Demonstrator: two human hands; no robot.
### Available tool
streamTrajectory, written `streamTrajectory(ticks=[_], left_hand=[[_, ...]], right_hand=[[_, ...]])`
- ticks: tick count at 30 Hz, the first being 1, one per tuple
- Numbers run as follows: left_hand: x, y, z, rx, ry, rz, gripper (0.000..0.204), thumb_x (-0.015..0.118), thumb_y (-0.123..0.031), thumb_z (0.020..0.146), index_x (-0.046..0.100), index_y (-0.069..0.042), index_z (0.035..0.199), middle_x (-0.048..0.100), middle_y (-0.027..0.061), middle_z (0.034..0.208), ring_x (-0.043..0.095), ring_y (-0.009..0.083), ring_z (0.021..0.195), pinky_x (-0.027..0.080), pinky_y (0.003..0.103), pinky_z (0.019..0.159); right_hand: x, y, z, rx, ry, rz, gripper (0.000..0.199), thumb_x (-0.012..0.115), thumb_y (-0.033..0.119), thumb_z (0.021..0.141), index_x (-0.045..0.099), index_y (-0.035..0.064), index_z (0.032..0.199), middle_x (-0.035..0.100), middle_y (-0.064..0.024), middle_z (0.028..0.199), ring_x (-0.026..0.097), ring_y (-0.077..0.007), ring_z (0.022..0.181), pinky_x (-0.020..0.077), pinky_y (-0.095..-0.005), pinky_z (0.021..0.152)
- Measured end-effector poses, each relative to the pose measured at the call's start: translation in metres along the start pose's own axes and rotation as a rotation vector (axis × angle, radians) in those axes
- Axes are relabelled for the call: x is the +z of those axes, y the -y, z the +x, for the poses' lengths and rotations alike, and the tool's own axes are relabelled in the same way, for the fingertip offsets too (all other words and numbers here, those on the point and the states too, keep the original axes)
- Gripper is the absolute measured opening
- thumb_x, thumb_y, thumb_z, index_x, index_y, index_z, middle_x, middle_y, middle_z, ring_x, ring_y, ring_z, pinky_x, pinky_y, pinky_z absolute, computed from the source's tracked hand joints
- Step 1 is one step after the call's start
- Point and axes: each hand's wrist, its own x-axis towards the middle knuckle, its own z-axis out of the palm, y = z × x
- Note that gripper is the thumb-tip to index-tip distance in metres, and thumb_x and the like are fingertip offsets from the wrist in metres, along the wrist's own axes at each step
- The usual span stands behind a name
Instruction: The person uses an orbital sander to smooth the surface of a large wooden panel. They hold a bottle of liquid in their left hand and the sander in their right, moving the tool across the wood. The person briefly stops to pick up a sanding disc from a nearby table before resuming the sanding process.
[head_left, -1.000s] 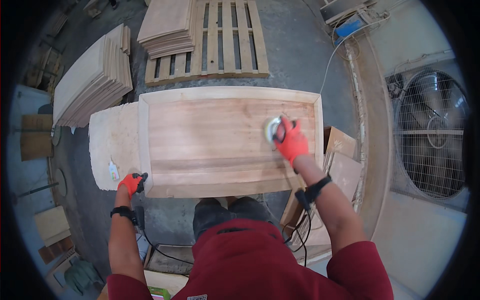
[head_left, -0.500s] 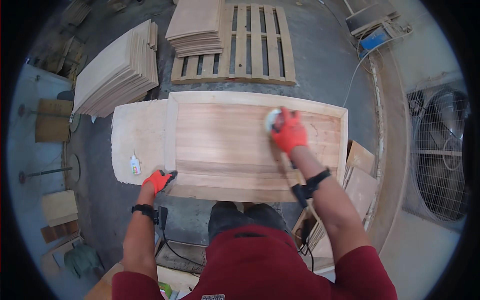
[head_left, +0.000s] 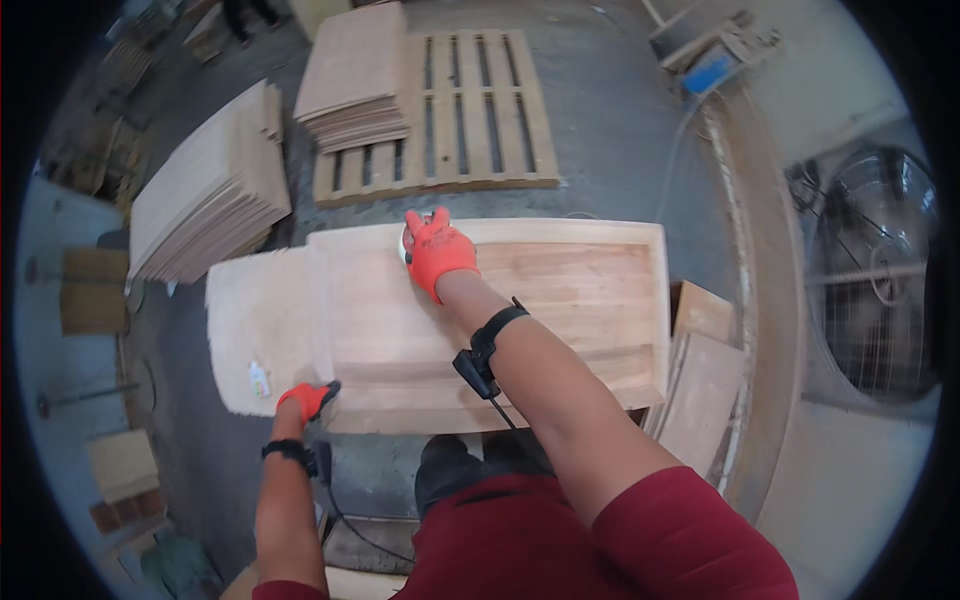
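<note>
Right hand (head_left: 438, 250) gripping sander (head_left: 408, 243) — wooden panel (head_left: 560, 300)

We see pale tan grain on the wooden panel (head_left: 560, 300), orange gloves on the left hand (head_left: 305, 400) and the right hand (head_left: 438, 250), a dark red shirt (head_left: 600, 540), black wristbands, a light brown slatted pallet (head_left: 480, 110), and a grey floor (head_left: 610, 120).
</note>
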Motion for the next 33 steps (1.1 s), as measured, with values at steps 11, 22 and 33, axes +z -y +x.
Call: streamTrajectory(ticks=[11,22,33], left_hand=[[0.033,0.035,0.056,0.086,-0.22,0.076,0.07,0.058,-0.058,0.096,0.065,0.005,0.127,0.068,0.0273,0.128,0.064,0.0412,0.12,0.05,0.046,0.099],[0.022,0.024,0.017,0.092,-0.208,0.042,0.1,0.052,-0.08,0.087,0.061,0.01,0.132,0.063,0.0322,0.132,0.058,0.0435,0.13,0.045,0.046,0.109],[0.093,0.155,0.008,0.546,-0.39,-0.705,0.058,0.061,-0.045,0.099,0.059,-0.004,0.14,0.066,0.0188,0.134,0.063,0.0308,0.123,0.047,0.037,0.106]], right_hand=[[-0.131,-0.315,-0.069,0.679,-0.344,-0.012,0.065,0.073,0.036,0.089,0.045,0.0278,0.147,0.046,-0.0219,0.141,0.064,-0.0438,0.117,0.0551,-0.0503,0.097],[-0.049,-0.314,-0.309,0.7,-0.346,0.021,0.083,0.081,0.033,0.081,0.041,0.0249,0.153,0.039,-0.0279,0.153,0.056,-0.0449,0.129,0.0499,-0.0479,0.105],[0.078,-0.025,-0.302,0.209,-0.073,-0.036,0.08,0.08,0.036,0.081,0.043,0.0246,0.151,0.039,-0.0298,0.151,0.063,-0.0462,0.118,0.0541,-0.0501,0.098]])
